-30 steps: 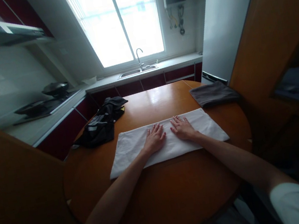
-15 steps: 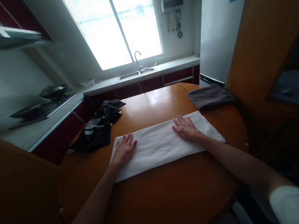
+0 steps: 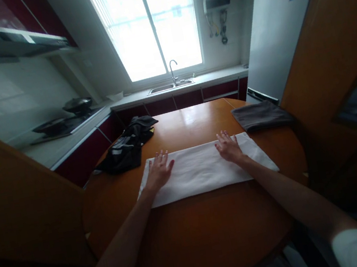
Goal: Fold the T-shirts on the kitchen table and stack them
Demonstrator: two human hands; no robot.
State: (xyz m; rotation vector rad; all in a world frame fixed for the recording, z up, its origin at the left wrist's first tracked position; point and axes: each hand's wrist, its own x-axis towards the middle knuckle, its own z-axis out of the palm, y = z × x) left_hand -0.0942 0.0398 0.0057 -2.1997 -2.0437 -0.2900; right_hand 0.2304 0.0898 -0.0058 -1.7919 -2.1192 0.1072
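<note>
A white folded cloth (image 3: 199, 171) lies as a long flat rectangle across the wooden table (image 3: 209, 229) in front of me. My left hand (image 3: 159, 170) is over the cloth's left part, fingers spread and pointing away from me. Over its right part is my right hand (image 3: 228, 147), likewise open, with its fingertips near the far edge. Neither hand grips anything. Whether the palms press on the cloth or hover just above it, I cannot tell.
A crumpled black garment (image 3: 125, 147) lies at the table's left. On the right sits a folded dark grey cloth (image 3: 261, 115). Beyond are a sink (image 3: 170, 86) under the window, a stove (image 3: 69, 125) with pans on the left, and a fridge (image 3: 280, 28) on the right.
The view has turned slightly left, so everything appears shifted to the right. My left hand has slid a little toward the cloth's far edge, and both hands' fingers look slightly raised.
</note>
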